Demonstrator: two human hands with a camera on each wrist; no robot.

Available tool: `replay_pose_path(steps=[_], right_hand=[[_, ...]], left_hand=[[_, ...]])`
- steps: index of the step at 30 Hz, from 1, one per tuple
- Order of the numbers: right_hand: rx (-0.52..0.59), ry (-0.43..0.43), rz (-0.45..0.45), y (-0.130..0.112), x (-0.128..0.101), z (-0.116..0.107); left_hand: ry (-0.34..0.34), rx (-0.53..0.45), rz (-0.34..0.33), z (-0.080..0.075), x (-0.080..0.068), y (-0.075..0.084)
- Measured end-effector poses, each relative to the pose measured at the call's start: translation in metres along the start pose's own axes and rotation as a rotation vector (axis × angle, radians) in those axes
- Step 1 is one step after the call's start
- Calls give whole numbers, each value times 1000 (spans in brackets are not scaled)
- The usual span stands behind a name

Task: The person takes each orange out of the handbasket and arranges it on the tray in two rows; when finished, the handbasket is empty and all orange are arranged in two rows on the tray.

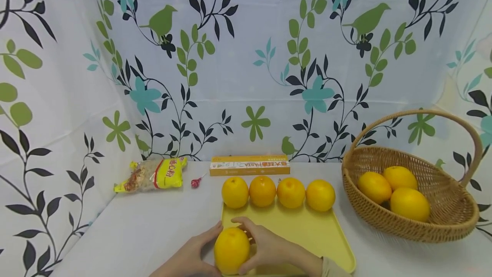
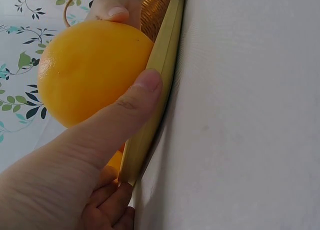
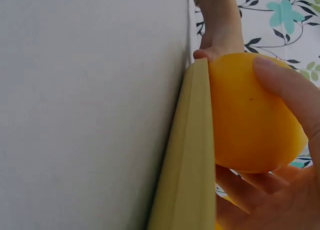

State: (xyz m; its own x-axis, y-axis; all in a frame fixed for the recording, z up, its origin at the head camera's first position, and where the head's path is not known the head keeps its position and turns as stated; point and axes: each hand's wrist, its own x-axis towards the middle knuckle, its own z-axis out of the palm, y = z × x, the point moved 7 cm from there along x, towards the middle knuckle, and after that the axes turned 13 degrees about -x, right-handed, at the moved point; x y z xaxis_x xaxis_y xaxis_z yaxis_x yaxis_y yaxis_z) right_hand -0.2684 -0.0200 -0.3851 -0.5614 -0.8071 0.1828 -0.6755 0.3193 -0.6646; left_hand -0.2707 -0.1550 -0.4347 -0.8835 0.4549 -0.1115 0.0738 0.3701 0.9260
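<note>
One orange (image 1: 232,250) sits at the near left corner of a yellow tray (image 1: 300,238), between both hands. My right hand (image 1: 270,245) holds it from the right; its thumb (image 3: 280,74) lies against the peel, the fingers curved around the other side. To the left is my left hand (image 1: 192,253), thumb and fingers spread apart around the fruit's side. In the left wrist view its thumb (image 2: 135,97) reaches over the tray's rim, beside the orange, and the fingertips are at the tray's edge. Along the tray's far side stand several oranges (image 1: 262,191) in a row.
At the right is a wicker basket (image 1: 407,232) with a tall handle, holding three oranges (image 1: 409,204). Behind the tray lies a pasta box (image 1: 250,166). Further left are a yellow-ended food packet (image 1: 153,175) and a red lollipop (image 1: 196,182). A patterned curtain (image 1: 238,76) hangs behind.
</note>
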Motion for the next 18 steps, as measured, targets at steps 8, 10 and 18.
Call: replay_pose_path(steps=[8, 10, 18], right_hand=[[-85, -33, -11, -5, -5, -11], [-114, -2, -9, -12, -9, -26], [-242, 170, 9, -43, -47, -120]], left_hand=[[-8, 30, 18, 0, 0, 0], [-14, 12, 9, 0, 0, -1], [-27, -21, -15, -1, 3, -2]])
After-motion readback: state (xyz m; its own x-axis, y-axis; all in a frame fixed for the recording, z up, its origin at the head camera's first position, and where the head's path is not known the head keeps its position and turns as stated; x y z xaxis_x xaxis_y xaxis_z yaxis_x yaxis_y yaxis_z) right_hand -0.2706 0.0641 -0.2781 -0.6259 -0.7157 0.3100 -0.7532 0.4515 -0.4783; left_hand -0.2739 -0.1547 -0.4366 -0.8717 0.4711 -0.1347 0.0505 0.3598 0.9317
